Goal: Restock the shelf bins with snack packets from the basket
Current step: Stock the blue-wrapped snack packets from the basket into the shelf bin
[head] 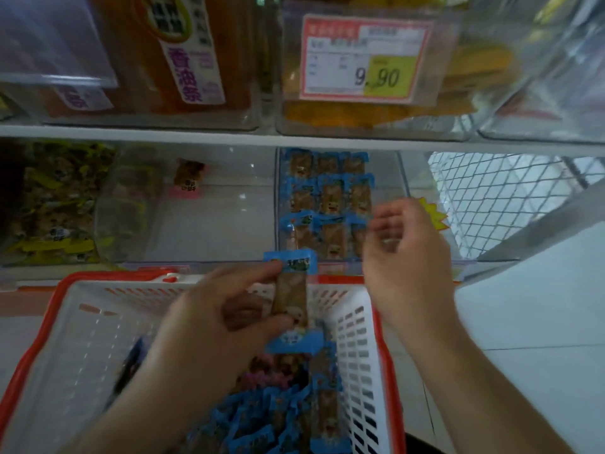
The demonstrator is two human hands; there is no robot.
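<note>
A white basket with a red rim (82, 339) sits below the shelf and holds several blue-ended snack packets (262, 417) at its bottom. My left hand (216, 316) pinches one long blue-ended packet (291, 296) between thumb and fingers, upright above the basket's far edge. My right hand (406, 253) hovers in front of a clear shelf bin (389, 165), fingers loosely curled and holding nothing. That bin contains rows of the same blue packets (327, 194), laid flat.
Left of that bin is a clear bin (222, 217) with one brown and pink packet (189, 178). Further left lies a bin of yellow-green packets (55, 204). The upper shelf (196, 134) carries orange snack bins and a 9.90 price tag (366, 57). Wire mesh (510, 198) stands right.
</note>
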